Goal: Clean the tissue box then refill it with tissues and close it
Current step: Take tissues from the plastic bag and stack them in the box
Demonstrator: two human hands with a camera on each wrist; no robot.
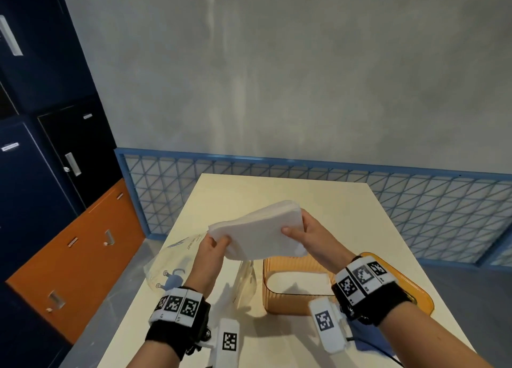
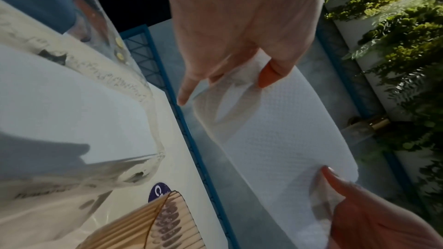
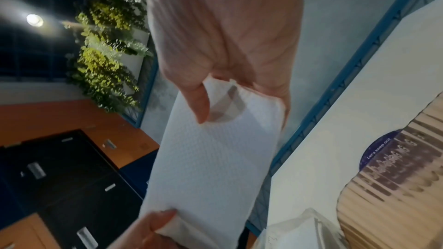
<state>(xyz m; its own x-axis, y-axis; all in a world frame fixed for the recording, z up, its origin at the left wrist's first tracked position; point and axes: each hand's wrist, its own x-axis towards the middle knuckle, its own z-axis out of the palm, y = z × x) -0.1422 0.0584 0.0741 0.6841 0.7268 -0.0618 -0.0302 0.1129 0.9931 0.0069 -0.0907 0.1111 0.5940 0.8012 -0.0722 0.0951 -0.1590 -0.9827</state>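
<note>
Two hands, left [image 1: 212,247] and right [image 1: 307,236], each grip clamped on one tissue stack [image 1: 257,233]; one amber box [image 1: 299,287] below.

Both forearms are bare. Each wrist wears a black strap [image 1: 177,331] topped with white blocks printed with black square codes [image 1: 180,305]. Beside each strap a white camera housing [image 1: 328,327] carries one more code. A thin black cable [image 1: 388,356] trails near the right strap.

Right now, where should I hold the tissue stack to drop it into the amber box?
Grip the tissue stack at its two short ends, one hand from each side, as the left hand and right hand do: it is long, soft and sags. The tissue box stands open below.
</note>
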